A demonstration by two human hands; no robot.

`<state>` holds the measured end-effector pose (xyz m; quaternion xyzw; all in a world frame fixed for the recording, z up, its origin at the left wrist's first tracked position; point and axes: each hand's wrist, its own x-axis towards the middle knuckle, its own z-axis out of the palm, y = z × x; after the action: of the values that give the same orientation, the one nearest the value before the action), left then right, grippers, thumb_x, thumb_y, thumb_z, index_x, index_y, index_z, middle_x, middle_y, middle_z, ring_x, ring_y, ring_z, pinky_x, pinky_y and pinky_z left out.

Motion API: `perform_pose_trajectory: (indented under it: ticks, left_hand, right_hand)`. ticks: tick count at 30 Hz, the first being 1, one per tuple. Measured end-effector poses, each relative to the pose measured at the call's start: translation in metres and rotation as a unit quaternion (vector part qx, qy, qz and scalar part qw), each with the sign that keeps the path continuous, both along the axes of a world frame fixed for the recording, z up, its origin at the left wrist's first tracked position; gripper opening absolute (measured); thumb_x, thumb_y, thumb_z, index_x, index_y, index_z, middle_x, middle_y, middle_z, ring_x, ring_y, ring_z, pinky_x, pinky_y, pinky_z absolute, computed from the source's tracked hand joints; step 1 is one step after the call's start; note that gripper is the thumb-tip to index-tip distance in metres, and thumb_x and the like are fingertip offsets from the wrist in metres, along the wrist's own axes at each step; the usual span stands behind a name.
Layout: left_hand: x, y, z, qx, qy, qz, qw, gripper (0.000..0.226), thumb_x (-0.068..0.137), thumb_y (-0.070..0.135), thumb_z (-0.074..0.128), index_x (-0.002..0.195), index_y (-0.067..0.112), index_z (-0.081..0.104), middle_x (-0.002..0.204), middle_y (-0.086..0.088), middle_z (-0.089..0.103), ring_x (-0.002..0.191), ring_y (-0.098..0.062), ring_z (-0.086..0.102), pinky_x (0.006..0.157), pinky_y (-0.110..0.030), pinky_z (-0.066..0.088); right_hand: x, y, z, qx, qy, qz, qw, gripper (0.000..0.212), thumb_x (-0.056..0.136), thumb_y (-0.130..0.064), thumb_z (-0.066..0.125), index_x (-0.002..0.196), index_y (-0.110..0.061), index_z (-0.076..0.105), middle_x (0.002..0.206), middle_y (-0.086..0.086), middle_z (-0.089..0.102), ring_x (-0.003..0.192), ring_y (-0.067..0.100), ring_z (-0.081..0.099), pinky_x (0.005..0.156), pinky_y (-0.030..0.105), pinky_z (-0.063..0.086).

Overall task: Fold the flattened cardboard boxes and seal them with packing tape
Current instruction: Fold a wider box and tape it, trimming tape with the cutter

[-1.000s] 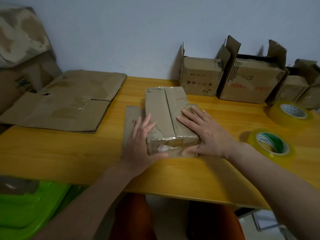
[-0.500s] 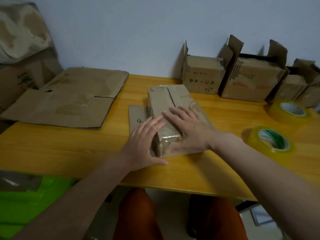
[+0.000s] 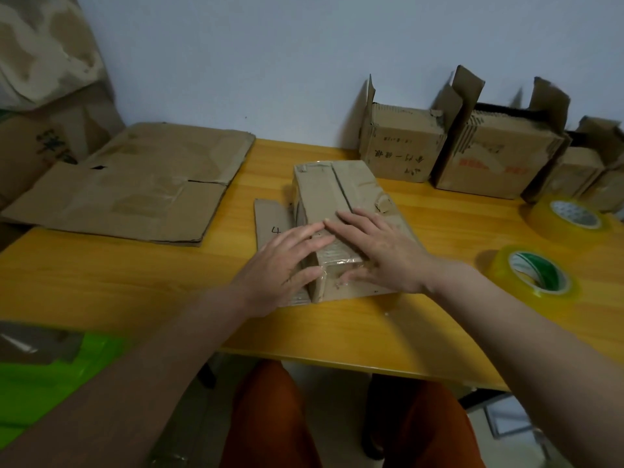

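Left hand (image 3: 280, 265) and right hand (image 3: 385, 255) lie flat, fingers straight, on the taped cardboard box (image 3: 334, 190). Neither grip is closed. Box sits on the worktop (image 3: 135, 275).

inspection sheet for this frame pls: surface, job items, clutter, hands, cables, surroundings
Surface: yellow wooden table, box work at its middle.
Job's things: folded cardboard box under both hands, top seam not visibly taped; small flat cardboard piece marked 4 beside it; flattened cardboard stack far left; two tape rolls at right.
Clutter: three open boxes along the wall.
Hands: left hand and right hand flat on the box, fingers straight.
Cables: nothing seen.
Surroundings: pale wall; green plastic item lower left.
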<state>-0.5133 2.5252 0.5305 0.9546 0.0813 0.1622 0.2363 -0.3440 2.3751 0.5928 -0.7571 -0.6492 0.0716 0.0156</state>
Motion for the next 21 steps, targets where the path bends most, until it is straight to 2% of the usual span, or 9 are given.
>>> perform_pose_trajectory:
  ticks: [3,4,8,12,15,18,21]
  left_hand:
    - [0.002,-0.003,-0.005,-0.003,-0.027,0.001,1.000,0.061,0.091,0.068,0.032,0.147,0.043,0.025,0.158,0.015,0.017,0.145,-0.013,0.019,0.117,-0.043,0.018]
    - [0.003,-0.005,-0.007,-0.002,-0.043,0.004,0.999,0.061,0.091,0.065,0.037,0.146,0.041,0.027,0.158,0.011,0.021,0.144,-0.016,0.023,0.117,-0.045,0.021]
    - [0.008,-0.012,-0.014,-0.013,-0.089,0.030,0.995,0.063,0.087,0.054,0.051,0.144,0.032,0.035,0.155,0.005,0.030,0.142,-0.020,0.030,0.113,-0.052,0.030]
    - [0.011,-0.012,-0.017,-0.003,-0.094,0.034,0.995,0.070,0.081,0.054,0.058,0.143,0.031,0.035,0.155,0.005,0.031,0.142,-0.021,0.031,0.112,-0.054,0.032]
    - [0.009,-0.012,-0.014,-0.001,-0.095,0.026,0.995,0.072,0.078,0.056,0.059,0.142,0.034,0.034,0.155,0.007,0.030,0.141,-0.020,0.031,0.111,-0.054,0.034]
    - [0.006,-0.012,-0.010,-0.002,-0.094,0.029,0.995,0.072,0.078,0.066,0.056,0.139,0.029,0.043,0.151,0.007,0.035,0.138,-0.018,0.034,0.109,-0.053,0.035]
    - [0.021,-0.020,0.010,0.056,-0.118,0.113,0.985,0.069,0.085,0.074,0.034,0.113,0.017,0.060,0.124,-0.002,0.056,0.120,-0.020,0.044,0.104,-0.049,0.037]
  right_hand:
    - [-0.010,0.005,0.008,-0.013,0.108,-0.053,0.993,0.101,0.069,-0.079,0.046,0.152,-0.036,0.008,0.161,-0.008,0.002,0.147,0.015,-0.006,0.120,0.044,0.005]
    - [-0.015,0.009,0.008,0.005,0.110,-0.061,0.992,0.104,0.067,-0.081,0.043,0.153,-0.033,0.011,0.161,-0.007,0.005,0.147,0.016,-0.003,0.120,0.045,0.006]
    - [-0.025,0.016,-0.005,0.069,0.007,-0.048,0.996,0.102,0.074,-0.078,0.040,0.153,-0.021,0.012,0.160,0.000,0.013,0.147,0.019,0.005,0.120,0.039,0.006]
    - [-0.020,0.015,-0.011,0.086,-0.010,-0.022,0.996,0.107,0.068,-0.080,0.031,0.153,-0.015,0.016,0.159,0.006,0.016,0.147,0.022,0.008,0.119,0.038,0.009]
    - [-0.012,0.011,-0.013,0.080,-0.048,-0.014,0.996,0.102,0.072,-0.077,0.033,0.153,-0.017,0.016,0.159,0.008,0.015,0.148,0.025,0.005,0.120,0.041,0.009]
    - [0.000,0.000,-0.010,0.059,-0.099,-0.034,0.993,0.103,0.070,-0.086,0.018,0.153,-0.026,0.009,0.161,0.004,0.007,0.148,0.023,-0.001,0.117,0.037,-0.003]
    - [0.010,-0.003,-0.009,0.059,-0.107,-0.030,0.992,0.105,0.071,-0.087,0.004,0.154,-0.023,0.007,0.161,0.003,0.003,0.148,0.019,-0.006,0.115,0.034,-0.011]
